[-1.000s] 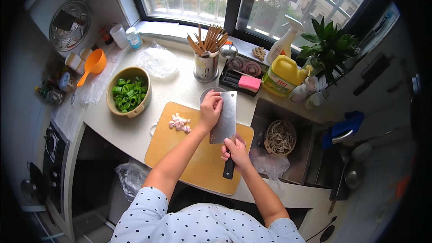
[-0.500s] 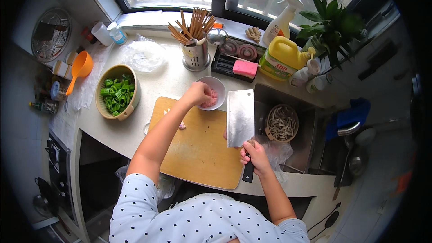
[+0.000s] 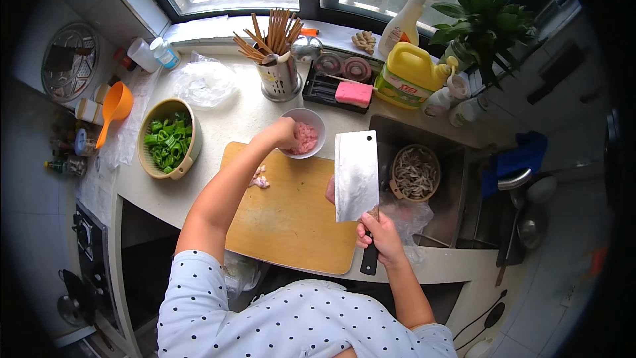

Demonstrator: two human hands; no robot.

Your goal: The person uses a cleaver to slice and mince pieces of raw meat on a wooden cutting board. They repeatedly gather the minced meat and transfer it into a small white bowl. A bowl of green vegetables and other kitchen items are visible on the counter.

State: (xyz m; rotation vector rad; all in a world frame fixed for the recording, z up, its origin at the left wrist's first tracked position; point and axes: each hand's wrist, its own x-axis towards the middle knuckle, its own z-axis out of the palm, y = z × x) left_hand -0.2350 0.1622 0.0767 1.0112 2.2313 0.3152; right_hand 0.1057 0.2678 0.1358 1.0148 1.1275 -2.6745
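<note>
My left hand [image 3: 283,134] is closed at the left rim of a small white bowl [image 3: 320,123], its fingers curled over the edge and partly hidden. Diced pink meat [image 3: 306,138] lies inside the bowl. My right hand [image 3: 385,240] grips the black handle of a cleaver [image 3: 356,176], its broad blade upright above the right side of the wooden cutting board [image 3: 291,232]. A few whitish-pink chopped pieces [image 3: 261,179] lie on the board beside my left forearm. Something pinkish [image 3: 330,189] shows behind the blade; I cannot make out what it is.
A basin of cut green peppers [image 3: 171,140] stands left. In the sink [image 3: 450,215] is a basket of greyish strips [image 3: 415,172], with a plastic bag [image 3: 407,219] beside it. Behind stand a chopstick holder [image 3: 278,79], a pink sponge [image 3: 353,94] and a yellow jug [image 3: 411,76].
My left hand has drawn back from the meat to the bowl's left rim, uncovering more of the meat. My right hand still holds the cleaver in about the same place.
</note>
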